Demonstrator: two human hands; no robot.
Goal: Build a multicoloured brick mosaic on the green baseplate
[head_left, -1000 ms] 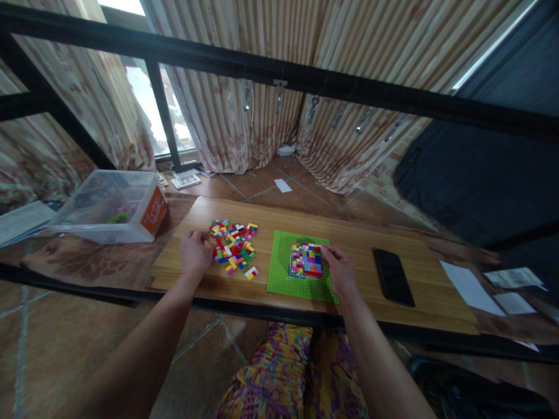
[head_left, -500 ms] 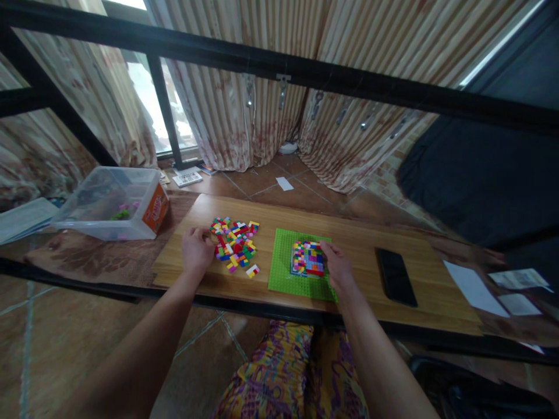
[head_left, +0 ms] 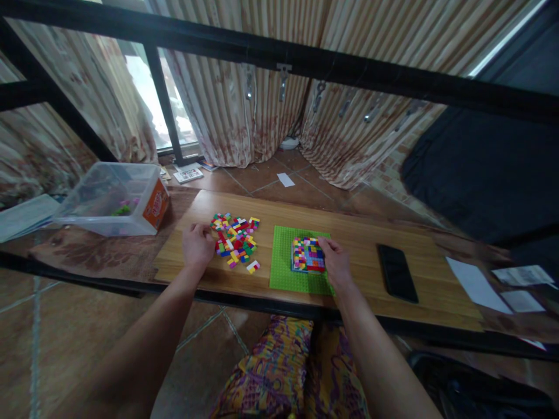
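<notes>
Brick build (head_left: 307, 256) seemingly touches right hand (head_left: 337, 261); left hand (head_left: 198, 247) beside loose bricks (head_left: 236, 239); grips unclear.

We see red, yellow, white, blue, green and pink among the loose bricks (head_left: 236, 240), and a patchwork of yellow, pink, blue and red across the brick block (head_left: 308, 255). Our baseplate (head_left: 282, 274) is green, our surface (head_left: 360, 262) brown with wood grain, our trousers (head_left: 277, 366) yellow with purple figures, the curtains (head_left: 227, 110) striped cream and brown.

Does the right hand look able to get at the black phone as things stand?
Probably yes: the black phone lies right of the right hand, with just wooden board between them, though that hand is at the brick build.
</notes>
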